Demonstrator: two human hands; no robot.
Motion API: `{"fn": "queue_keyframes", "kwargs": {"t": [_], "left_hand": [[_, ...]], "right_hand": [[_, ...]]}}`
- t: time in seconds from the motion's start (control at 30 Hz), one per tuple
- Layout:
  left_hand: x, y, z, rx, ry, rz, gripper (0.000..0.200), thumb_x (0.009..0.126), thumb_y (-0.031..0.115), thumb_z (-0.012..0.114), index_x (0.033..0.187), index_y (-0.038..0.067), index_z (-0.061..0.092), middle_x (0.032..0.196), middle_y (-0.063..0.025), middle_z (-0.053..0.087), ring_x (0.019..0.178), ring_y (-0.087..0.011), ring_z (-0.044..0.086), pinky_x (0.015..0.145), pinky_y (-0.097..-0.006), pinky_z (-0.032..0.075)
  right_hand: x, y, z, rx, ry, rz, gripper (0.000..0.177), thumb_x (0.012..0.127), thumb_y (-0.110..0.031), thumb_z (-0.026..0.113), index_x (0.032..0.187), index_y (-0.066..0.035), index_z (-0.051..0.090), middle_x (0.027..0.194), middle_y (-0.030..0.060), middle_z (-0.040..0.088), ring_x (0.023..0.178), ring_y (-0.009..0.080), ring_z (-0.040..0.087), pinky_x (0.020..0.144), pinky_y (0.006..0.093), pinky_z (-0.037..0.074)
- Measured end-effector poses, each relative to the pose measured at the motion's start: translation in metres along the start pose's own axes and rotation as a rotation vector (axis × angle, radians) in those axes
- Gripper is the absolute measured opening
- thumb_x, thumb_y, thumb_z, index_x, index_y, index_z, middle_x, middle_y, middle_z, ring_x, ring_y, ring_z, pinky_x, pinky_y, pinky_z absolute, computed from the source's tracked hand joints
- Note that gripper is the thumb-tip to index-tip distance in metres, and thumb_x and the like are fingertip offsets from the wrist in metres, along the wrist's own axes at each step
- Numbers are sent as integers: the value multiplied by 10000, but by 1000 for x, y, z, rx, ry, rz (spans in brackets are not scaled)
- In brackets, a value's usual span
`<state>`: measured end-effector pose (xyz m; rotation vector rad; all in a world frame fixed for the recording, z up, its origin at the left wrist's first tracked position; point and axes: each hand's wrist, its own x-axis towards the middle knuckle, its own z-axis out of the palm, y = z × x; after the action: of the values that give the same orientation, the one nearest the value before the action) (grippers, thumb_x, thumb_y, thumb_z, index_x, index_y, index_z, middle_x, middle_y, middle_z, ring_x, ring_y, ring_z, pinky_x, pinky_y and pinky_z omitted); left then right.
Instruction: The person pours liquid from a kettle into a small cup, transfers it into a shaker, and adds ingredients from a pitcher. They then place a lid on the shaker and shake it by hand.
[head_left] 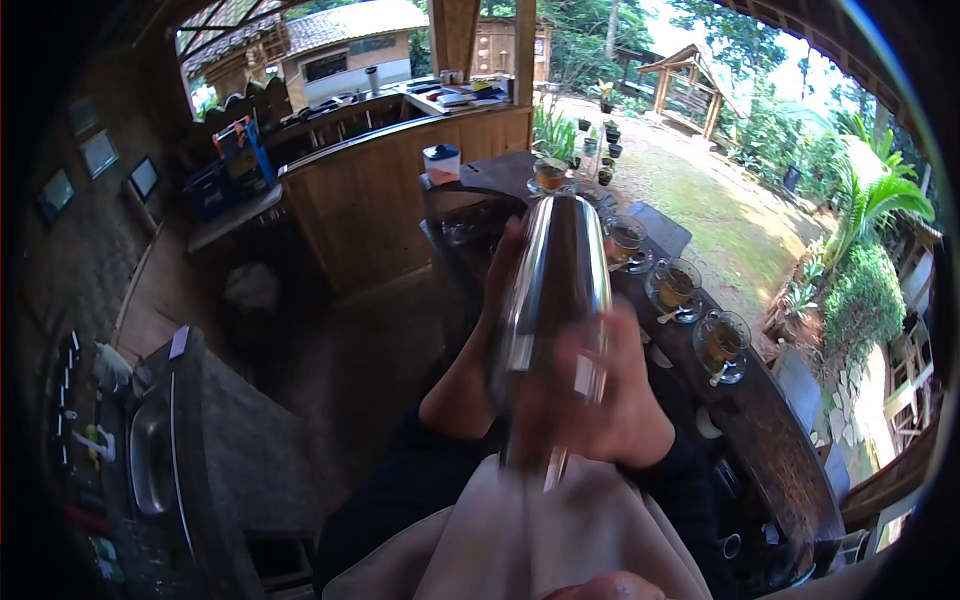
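A shiny metal cocktail shaker (560, 255) is held up in front of my chest, tilted with its rounded end away from me. My left hand (495, 310) wraps its left side, with most of the fingers hidden behind the metal. On the other side, my right hand (625, 395) grips the lower part, its fingers smeared by motion. Beyond the shaker, glass cups of brownish drink stand on saucers along the dark wooden counter (770, 440). The nearest cup (722, 340) and the second cup (675, 285) have small spoons beside them.
A tub with a dark blue lid (441, 165) stands at the counter's far end. To my left is a worktop with a metal sink (152, 460). A wooden bar (400, 190) lies ahead, and a garden (700, 190) opens to the right.
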<state>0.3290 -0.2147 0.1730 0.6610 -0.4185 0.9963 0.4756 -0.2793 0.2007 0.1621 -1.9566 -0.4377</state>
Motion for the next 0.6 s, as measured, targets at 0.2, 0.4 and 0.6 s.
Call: {"fn": "queue_keyframes", "kwargs": {"t": [0.2,0.4,0.6], "left_hand": [[-10,18,-15,-217,199,92,496,936,410,440,1195,-5,518,1126,-173,607,991,-282,623,841,-396,533],[-22,-5,25,289,-81,381,636,925,521,436,1282,-5,460,1179,-221,563,1031,-308,607,834,-410,544],[-13,8,-33,-139,566,432,487,936,410,434,1183,2,534,1108,-201,604,949,-303,636,811,-424,544]], "right_hand": [[19,24,20,182,208,517,360,637,-113,728,981,-83,626,1101,126,602,1069,394,554,877,482,453],[26,8,24,-54,388,-506,309,643,-108,715,944,-160,662,1042,35,629,1069,345,566,882,469,447],[-8,50,54,308,181,545,429,658,-215,744,1034,-57,613,1132,149,585,1103,335,550,950,465,408]]}}
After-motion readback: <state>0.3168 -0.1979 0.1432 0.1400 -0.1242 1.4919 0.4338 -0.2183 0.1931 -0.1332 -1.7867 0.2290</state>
